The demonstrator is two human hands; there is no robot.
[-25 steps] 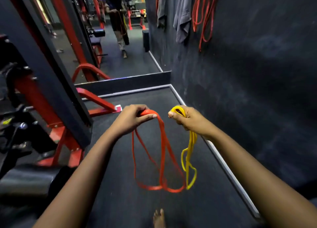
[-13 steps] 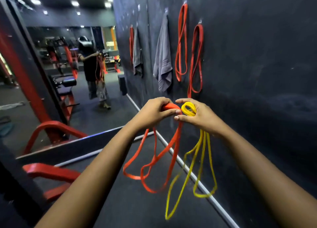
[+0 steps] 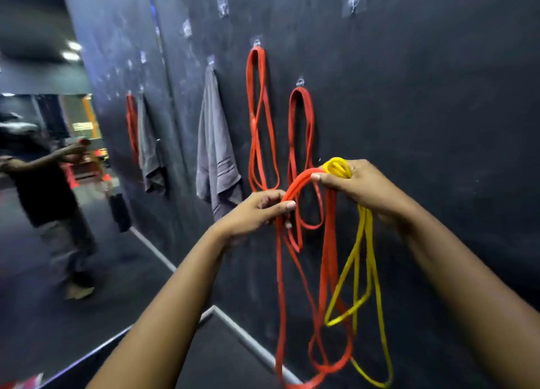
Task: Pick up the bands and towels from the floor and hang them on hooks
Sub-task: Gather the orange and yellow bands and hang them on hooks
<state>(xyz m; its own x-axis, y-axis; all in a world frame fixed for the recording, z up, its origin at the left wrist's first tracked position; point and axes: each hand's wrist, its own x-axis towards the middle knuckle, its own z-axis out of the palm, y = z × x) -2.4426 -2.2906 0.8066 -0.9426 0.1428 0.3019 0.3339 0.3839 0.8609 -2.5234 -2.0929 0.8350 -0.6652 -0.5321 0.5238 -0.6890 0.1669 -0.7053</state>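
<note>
My left hand (image 3: 257,210) pinches the top of an orange band (image 3: 327,271), whose loops hang down past my forearms. My right hand (image 3: 356,184) grips a coiled yellow band (image 3: 365,271) and also touches the orange band's upper loop with its thumb and fingers. Both hands are close together, in front of the dark wall. On that wall an orange band (image 3: 256,119) and a red band (image 3: 301,143) hang from clear hooks, beside a grey towel (image 3: 214,151). An empty hook (image 3: 353,2) is up at the right; further empty hooks (image 3: 222,7) are higher left.
A mirror (image 3: 58,184) on the left reflects a person, another towel and a band. A white floor strip (image 3: 251,342) runs along the base of the wall. The dark floor mat lies below my arms.
The view has swung up and closer to the wall. My hands have risen with both bands, and my right hand has taken hold of the orange band's top loop as well.
</note>
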